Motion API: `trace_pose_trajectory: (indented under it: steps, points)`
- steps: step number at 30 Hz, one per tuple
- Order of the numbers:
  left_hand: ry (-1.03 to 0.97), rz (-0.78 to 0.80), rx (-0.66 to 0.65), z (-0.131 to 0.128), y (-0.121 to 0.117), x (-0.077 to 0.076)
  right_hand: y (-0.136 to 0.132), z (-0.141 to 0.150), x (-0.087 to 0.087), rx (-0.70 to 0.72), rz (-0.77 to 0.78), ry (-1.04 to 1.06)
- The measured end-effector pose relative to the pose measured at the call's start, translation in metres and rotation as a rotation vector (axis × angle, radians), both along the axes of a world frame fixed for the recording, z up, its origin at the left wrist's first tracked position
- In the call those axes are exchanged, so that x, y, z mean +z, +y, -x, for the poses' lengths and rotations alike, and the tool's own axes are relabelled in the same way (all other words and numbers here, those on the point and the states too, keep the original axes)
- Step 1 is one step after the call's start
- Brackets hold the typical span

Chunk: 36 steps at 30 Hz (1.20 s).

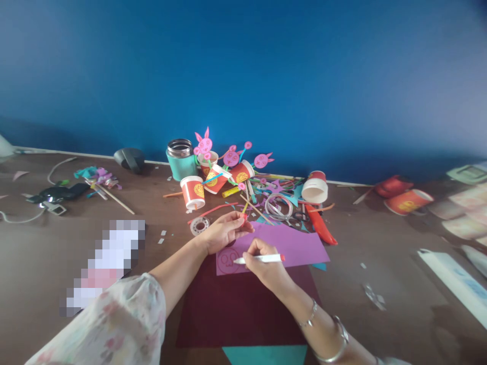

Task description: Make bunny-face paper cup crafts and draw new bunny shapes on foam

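Observation:
My right hand [262, 259] grips a white marker [262, 259] with a red end. Its tip touches the purple paper [292, 243], on a round face drawn in red outline [227, 261]. My left hand [226, 230] is just above the paper's left part, its fingers pinched on a small red marker cap [244, 217]. Part of the paper's upper left edge is hidden by this hand. Beneath the purple paper lies a dark red sheet [243, 314], and a teal sheet [266, 354] shows below that.
Behind the paper stand red paper cups [193, 191] with pink animal cutouts [205, 145], a teal jar [180, 162], paper scraps and a tape roll [200, 225]. To the left are keys [55, 207] and a pixelated object [106, 263]; a white power strip [454, 284] lies right.

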<state>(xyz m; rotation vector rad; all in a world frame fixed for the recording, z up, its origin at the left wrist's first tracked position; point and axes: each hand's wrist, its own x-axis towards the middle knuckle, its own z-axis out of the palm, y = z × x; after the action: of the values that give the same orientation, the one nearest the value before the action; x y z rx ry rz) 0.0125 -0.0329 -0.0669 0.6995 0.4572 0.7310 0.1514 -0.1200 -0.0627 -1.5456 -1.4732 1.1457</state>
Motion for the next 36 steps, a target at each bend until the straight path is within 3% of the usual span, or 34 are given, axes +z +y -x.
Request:
trace_pose_trajectory:
  steps: [13,36]
  points:
    - [-0.003,0.008,0.002,-0.0006,0.0004,-0.001,-0.004,0.0032,0.0038,0.036,-0.037,-0.139]
    - [-0.017,0.008,0.005,-0.0007,0.0003,-0.0015,-0.005,0.0039,0.002,0.054,-0.061,-0.179]
